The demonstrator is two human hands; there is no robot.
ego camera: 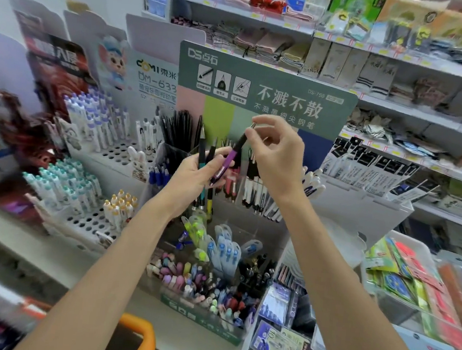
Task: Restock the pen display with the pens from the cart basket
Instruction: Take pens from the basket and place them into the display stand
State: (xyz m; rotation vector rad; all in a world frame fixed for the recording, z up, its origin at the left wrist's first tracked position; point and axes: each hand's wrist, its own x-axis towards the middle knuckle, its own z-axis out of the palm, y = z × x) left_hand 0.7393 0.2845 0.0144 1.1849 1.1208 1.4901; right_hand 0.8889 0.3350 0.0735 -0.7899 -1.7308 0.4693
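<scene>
right hand [278,151] on one pen, bundle at risk

it pinches the top of a purple-and-black plastic pen [231,158] below the green cardboard header card [262,76]. the left hand [195,177] grips a loose bundle of dark pens [202,200]. drawing one free could spill the rest below the card.

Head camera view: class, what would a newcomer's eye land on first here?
At centre, the left hand grips a bunch of pens while the right hand pinches the top of a purple pen. Behind them rises a green sign above the crowded pen display.
</scene>
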